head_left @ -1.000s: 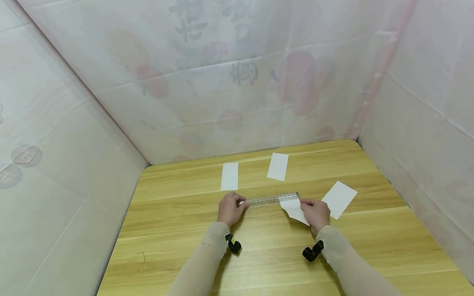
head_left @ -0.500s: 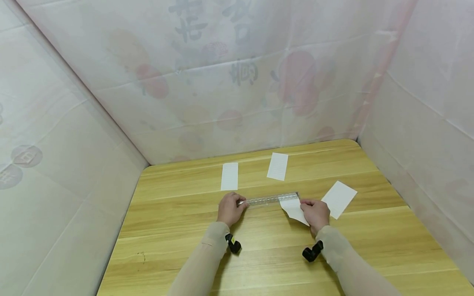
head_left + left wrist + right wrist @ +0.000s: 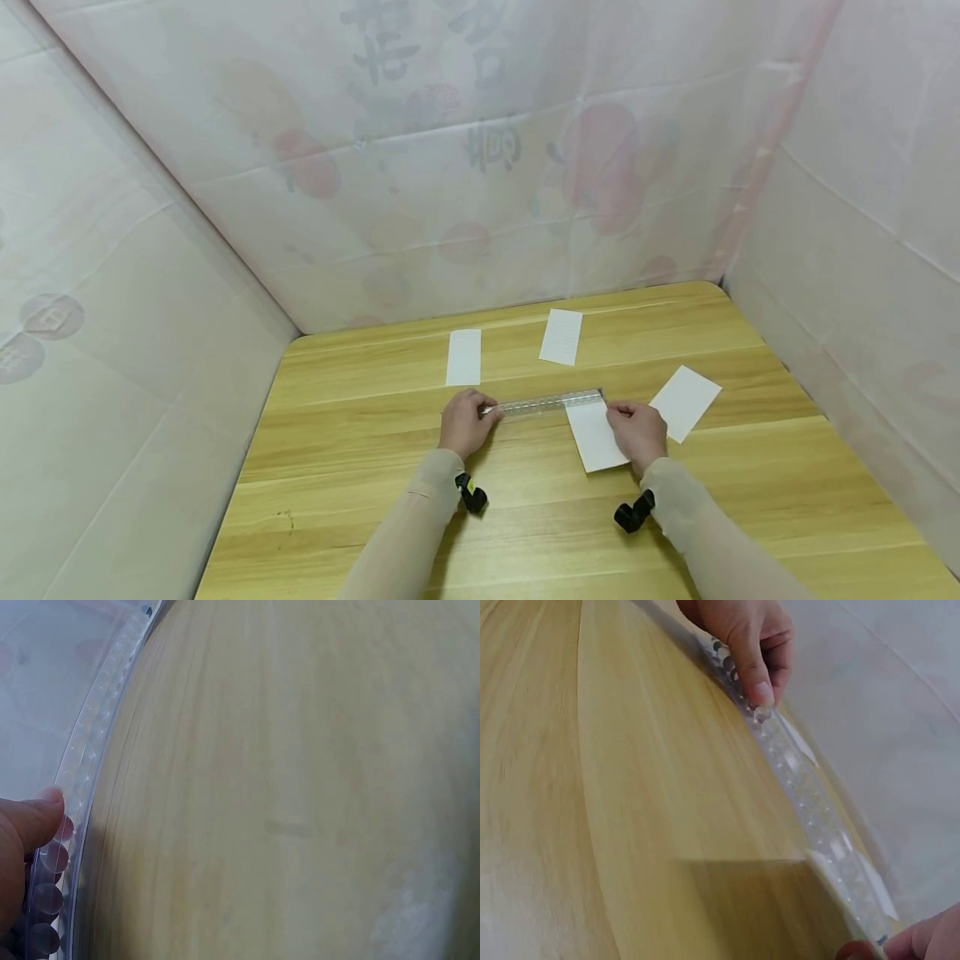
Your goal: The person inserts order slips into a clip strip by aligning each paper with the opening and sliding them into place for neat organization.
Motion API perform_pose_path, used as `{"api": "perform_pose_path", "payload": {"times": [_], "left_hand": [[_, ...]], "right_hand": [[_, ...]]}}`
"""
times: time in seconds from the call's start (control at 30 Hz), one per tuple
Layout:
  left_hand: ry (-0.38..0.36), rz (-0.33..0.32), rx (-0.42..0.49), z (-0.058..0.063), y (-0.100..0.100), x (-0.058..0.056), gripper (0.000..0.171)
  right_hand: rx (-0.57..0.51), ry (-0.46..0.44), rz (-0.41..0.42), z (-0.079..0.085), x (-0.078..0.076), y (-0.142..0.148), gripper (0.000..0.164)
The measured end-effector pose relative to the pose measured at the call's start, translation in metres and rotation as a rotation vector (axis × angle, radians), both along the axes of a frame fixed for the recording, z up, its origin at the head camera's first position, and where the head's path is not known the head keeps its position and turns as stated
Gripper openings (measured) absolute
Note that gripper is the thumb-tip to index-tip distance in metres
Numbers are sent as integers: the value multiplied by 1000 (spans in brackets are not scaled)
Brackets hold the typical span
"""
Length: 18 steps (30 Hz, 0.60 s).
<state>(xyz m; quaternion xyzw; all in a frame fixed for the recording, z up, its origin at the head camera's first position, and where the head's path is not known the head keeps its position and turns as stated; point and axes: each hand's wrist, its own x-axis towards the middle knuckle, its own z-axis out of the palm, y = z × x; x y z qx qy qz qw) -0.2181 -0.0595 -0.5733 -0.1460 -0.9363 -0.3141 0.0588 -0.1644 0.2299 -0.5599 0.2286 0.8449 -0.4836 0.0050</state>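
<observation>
My left hand (image 3: 465, 425) grips the left end of a clear plastic binding strip (image 3: 536, 406) lying across the middle of the table. In the left wrist view, the thumb presses on the strip (image 3: 94, 742) beside a row of round rings. A small white sheet of paper (image 3: 596, 437) runs under the strip's right end and spreads toward me. My right hand (image 3: 641, 433) pinches that sheet at its right edge, close to the end of the strip. The right wrist view has its fingertips right at the strip's end, with the left hand (image 3: 742, 637) farther along.
A white sheet (image 3: 464, 357) and a lined sheet (image 3: 561, 337) lie toward the back of the wooden table (image 3: 337, 500). Another sheet (image 3: 686, 403) lies right of my right hand. A patterned cloth wall (image 3: 420, 208) stands behind the table, with further walls at both sides.
The sheet by my right hand, lifted and curled half a second ago, now lies flatter and shows more of its face. Both hands stay nearly in place.
</observation>
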Motion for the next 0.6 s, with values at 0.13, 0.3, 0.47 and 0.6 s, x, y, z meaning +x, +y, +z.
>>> {"api": "perform_pose_path", "payload": {"times": [0.13,0.3,0.47,0.6], "left_hand": [[-7,8,-7,1,0,0,18],[-9,5,4,2,0,1,17],[3,6,-1,1,0,-1,17],[3,8,-9,0,0,-1,17]], "right_hand": [[80,28,82,10,7,5,35],[205,102,242,18,15,15,34],[368,175,489,18,19,20,35],[499,202,651,12,23,18,48]]}}
